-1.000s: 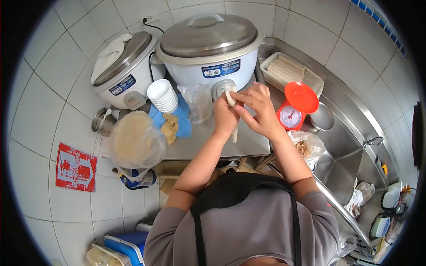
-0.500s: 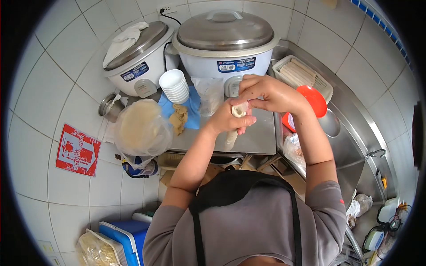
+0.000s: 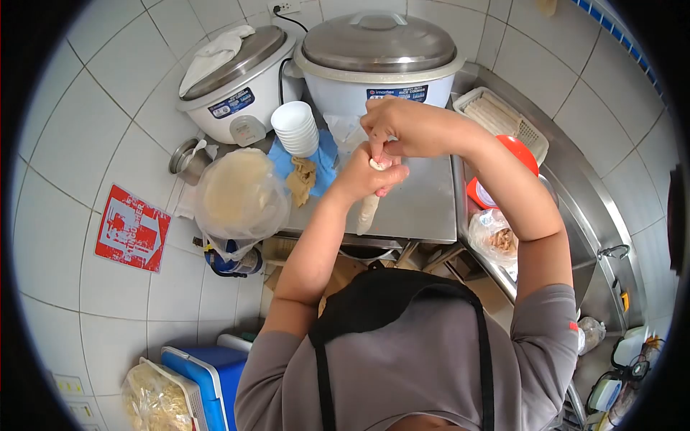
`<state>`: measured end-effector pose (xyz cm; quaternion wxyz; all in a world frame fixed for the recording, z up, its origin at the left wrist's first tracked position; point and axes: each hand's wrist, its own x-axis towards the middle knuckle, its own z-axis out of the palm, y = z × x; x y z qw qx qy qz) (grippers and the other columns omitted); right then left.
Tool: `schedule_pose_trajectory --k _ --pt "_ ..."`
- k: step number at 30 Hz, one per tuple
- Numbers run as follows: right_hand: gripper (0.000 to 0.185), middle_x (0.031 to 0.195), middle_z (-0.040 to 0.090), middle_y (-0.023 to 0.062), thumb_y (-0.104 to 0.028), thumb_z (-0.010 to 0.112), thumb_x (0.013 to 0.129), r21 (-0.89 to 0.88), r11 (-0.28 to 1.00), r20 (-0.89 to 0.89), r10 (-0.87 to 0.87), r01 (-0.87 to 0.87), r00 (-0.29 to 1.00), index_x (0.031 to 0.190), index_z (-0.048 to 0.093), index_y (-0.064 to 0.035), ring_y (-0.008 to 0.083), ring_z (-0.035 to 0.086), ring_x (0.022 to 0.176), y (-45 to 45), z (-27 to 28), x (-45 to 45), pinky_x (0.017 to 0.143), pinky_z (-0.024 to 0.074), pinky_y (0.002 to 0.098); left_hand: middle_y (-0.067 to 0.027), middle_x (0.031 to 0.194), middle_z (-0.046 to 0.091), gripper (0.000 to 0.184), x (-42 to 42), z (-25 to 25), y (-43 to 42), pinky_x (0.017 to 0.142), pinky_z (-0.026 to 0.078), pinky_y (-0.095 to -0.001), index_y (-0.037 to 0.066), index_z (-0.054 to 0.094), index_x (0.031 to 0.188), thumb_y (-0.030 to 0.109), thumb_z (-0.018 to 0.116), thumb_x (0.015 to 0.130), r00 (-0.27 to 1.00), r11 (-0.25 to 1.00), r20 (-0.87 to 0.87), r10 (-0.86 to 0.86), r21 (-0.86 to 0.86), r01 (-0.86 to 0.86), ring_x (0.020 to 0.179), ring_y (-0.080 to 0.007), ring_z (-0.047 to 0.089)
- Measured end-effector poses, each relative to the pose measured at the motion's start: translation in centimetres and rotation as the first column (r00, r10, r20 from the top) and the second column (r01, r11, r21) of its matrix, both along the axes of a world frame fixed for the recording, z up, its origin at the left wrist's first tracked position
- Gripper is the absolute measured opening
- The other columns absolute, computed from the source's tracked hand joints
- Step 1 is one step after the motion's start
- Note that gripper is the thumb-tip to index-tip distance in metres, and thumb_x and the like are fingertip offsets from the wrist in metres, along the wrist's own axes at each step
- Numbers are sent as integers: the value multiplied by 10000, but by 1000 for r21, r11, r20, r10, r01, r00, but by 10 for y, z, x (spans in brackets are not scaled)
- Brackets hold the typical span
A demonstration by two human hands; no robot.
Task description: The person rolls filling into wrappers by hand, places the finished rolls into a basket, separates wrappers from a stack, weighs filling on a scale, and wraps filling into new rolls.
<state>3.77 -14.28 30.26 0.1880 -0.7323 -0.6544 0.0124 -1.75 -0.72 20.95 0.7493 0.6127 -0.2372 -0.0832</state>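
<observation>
just above the centre of the frame, a slender pale roll [image 3: 367,215] is held in the curled left hand [image 3: 361,176], its top end met by the bent fingers of the right hand [image 3: 395,126], whose grip cannot be told, and is best cradled lightly against tearing.

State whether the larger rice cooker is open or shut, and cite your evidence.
Shut: the larger rice cooker has its metal lid on, with no gap visible along the front rim.
</observation>
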Motion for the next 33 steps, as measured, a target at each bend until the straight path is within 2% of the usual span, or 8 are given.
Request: schedule_pose_trajectory --k 13,17,20,22,26,29,30,33 --pt "397 981 508 92 -62 647 578 -122 938 286 -281 326 916 959 535 -41 271 475 985 40 -37 -1 896 341 375 -9 545 474 100 7 -25 0 362 312 -225 31 520 734 18 617 755 961 954 19 277 117 -277 380 -80 399" --pt "473 1083 514 75 -153 664 666 48 938 -212 -326 343 921 1096 503 -40 234 466 1065 19 -42 25 922 347 378 -13 515 453 177 15 -25 -4 368 318 -236 46 502 658 100 602 795 944 942 -61 325 -66 -328 381 -84 390" --pt "608 1152 505 50 -371 663 771 320 800 -880 51 507 473 1238 437 -55 190 490 1041 -3 -101 57 906 379 343 -8 498 413 292 21 -21 10 372 312 -240 79 445 592 169 574 837 935 893 -103 339 -277 -354 387 -84 370" --pt "603 1077 533 50 -362 674 777 311 930 -941 272 198 200 1230 437 -41 165 513 985 -3 -156 51 903 379 306 0 499 371 395 26 -21 25 377 299 -241 115 360 540 219 539 877 928 866 -96 360 -334 -371 393 -85 344" --pt "515 982 580 47 -241 703 763 -26 999 -908 -39 36 418 1172 471 -31 134 529 911 -5 -179 22 818 425 303 -56 638 498 369 53 -51 77 547 450 -318 72 508 706 399 528 875 987 793 80 141 -606 -65 581 -150 518" --pt "392 926 609 46 -168 694 750 -83 958 -639 -264 276 722 1077 521 -40 146 558 792 -33 -143 35 720 456 282 -157 1012 546 606 29 -35 62 850 440 -440 47 521 1063 598 499 813 938 562 -228 261 -754 -340 971 -252 543" --pt "361 913 613 49 -149 682 753 -26 942 -363 -322 336 874 1059 527 -39 140 559 768 -42 -125 40 707 456 272 -213 1308 373 908 23 -44 74 1014 285 -514 39 334 1314 722 463 730 989 599 -97 -109 -800 -13 1250 -312 340" --pt "276 832 607 78 -51 649 715 -94 851 -146 -525 517 838 981 576 -45 250 582 862 -49 -57 24 828 436 363 -238 1334 361 874 13 -62 67 938 393 -475 23 327 1327 678 470 767 813 764 -339 -473 -617 187 1205 -326 418"
